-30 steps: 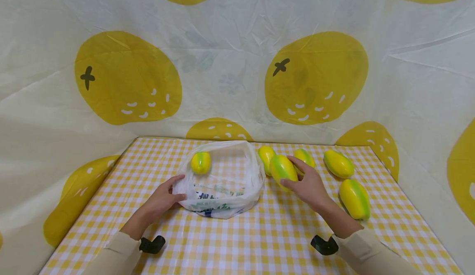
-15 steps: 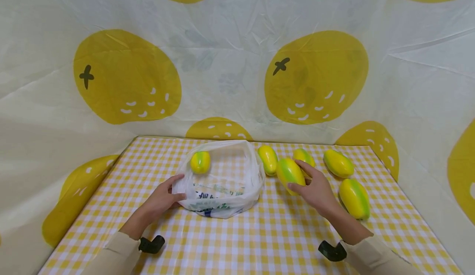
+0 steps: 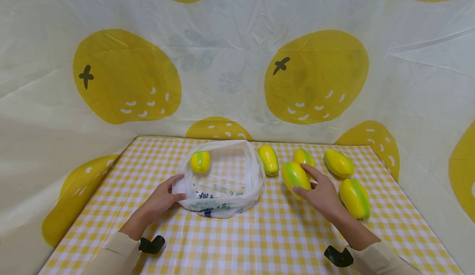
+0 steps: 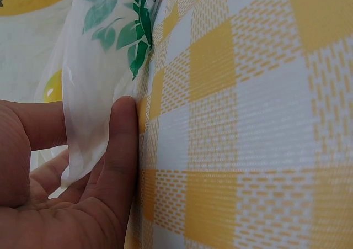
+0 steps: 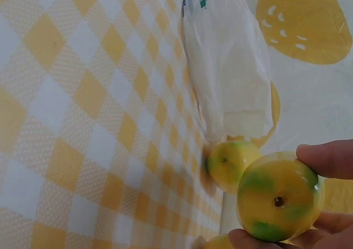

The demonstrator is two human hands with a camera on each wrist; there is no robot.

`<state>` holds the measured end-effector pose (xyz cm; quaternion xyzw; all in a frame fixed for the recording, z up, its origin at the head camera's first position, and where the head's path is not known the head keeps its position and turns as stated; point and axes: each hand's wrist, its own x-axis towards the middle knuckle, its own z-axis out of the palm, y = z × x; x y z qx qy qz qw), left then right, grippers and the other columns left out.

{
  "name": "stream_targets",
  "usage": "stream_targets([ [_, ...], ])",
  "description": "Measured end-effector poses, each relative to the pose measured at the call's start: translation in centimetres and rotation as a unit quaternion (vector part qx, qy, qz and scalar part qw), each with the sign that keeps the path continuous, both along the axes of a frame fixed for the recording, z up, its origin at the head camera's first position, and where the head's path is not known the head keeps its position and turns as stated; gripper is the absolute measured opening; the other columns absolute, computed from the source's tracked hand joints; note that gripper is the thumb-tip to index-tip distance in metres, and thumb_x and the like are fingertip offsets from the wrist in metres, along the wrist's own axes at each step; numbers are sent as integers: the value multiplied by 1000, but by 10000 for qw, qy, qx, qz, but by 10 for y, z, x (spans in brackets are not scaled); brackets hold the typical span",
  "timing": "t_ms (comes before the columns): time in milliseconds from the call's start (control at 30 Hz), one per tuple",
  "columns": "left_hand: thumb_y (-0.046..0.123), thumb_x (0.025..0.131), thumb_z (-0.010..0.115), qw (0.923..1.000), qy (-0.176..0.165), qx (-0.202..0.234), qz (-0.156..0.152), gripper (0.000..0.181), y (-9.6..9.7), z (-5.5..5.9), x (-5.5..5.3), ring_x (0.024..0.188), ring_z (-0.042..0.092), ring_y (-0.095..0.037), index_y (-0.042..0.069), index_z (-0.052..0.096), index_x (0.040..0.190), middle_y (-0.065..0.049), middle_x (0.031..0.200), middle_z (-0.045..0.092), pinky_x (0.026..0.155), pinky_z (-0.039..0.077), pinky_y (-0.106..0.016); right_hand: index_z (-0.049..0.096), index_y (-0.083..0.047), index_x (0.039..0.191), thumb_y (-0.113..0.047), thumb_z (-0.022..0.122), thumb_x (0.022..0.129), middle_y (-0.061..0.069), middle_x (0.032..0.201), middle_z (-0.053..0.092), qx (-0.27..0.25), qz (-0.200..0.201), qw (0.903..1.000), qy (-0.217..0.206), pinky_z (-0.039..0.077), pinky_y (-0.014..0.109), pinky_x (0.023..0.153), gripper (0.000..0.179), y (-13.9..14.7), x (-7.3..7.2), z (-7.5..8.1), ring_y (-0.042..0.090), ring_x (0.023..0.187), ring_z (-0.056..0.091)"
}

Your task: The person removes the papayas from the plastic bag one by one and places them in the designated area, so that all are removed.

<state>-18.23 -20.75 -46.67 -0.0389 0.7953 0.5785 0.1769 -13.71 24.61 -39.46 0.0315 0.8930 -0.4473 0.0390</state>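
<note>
My left hand [image 3: 163, 196] holds the left side of a white plastic bag [image 3: 256, 180] printed with green leaves, its film between thumb and fingers in the left wrist view. The bag's mouth is spread wide, and one yellow-green mango [image 3: 201, 162] lies inside at the back left. To the right of the bag, my right hand [image 3: 320, 190] grips another mango [image 3: 295, 179] between thumb and fingers. In the right wrist view the round, dimpled end of that held mango [image 5: 280, 198] faces the camera, over the checked table.
One mango [image 3: 268, 160] lies close beside the bag's right side. Behind the held fruit is another mango [image 3: 303, 157], partly covered. Two more, a rear mango [image 3: 338, 163] and a front mango [image 3: 354, 199], lie further right. A fruit-printed curtain [image 3: 226, 69] hangs behind the table [image 3: 230, 246].
My right hand has moved rightward and slightly nearer with its mango, away from the bag, uncovering the mango beside it. My left hand and the bag stay as they were.
</note>
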Motion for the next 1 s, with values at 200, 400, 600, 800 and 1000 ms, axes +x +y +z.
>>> stream_targets([
  [200, 5, 98, 69, 10000, 4, -32, 14, 75, -1, -1, 0, 114, 62, -24, 15, 32, 163, -26, 159, 43, 84, 59, -31, 29, -10, 165, -22, 75, 95, 24, 170, 27, 57, 9, 10000, 18, 61, 46, 90, 84, 6, 1, -1, 55, 136, 52],
  [400, 5, 98, 68, 10000, 31, -64, -7, 74, -1, -1, 0, 116, 61, -25, 14, 33, 163, -26, 160, 41, 84, 59, -31, 30, -7, 164, -20, 75, 95, 25, 169, 28, 204, -13, 9998, 59, 61, 47, 90, 83, 9, 1, -2, 56, 135, 53],
  [600, 5, 98, 68, 9999, 45, -120, 0, 74, 0, 1, 1, 117, 59, -26, 13, 33, 163, -26, 161, 40, 84, 58, -31, 31, -6, 163, -21, 75, 95, 28, 165, 34, 413, -98, 9990, 101, 61, 46, 86, 83, 11, 2, -2, 55, 131, 57],
  [800, 6, 99, 68, 9999, 39, -127, -5, 74, 0, 1, 1, 117, 60, -26, 14, 33, 163, -26, 160, 41, 84, 58, -31, 31, -7, 164, -22, 75, 95, 29, 163, 37, 488, -199, 9986, 111, 60, 44, 84, 83, 16, 4, -3, 54, 130, 58],
  [1000, 6, 99, 68, 10000, 32, -84, -26, 74, 0, 1, 0, 117, 61, -25, 15, 33, 163, -26, 160, 41, 84, 59, -31, 29, -5, 164, -21, 74, 96, 29, 165, 34, 534, -240, 9983, 68, 61, 46, 85, 83, 20, 7, -4, 55, 130, 56],
])
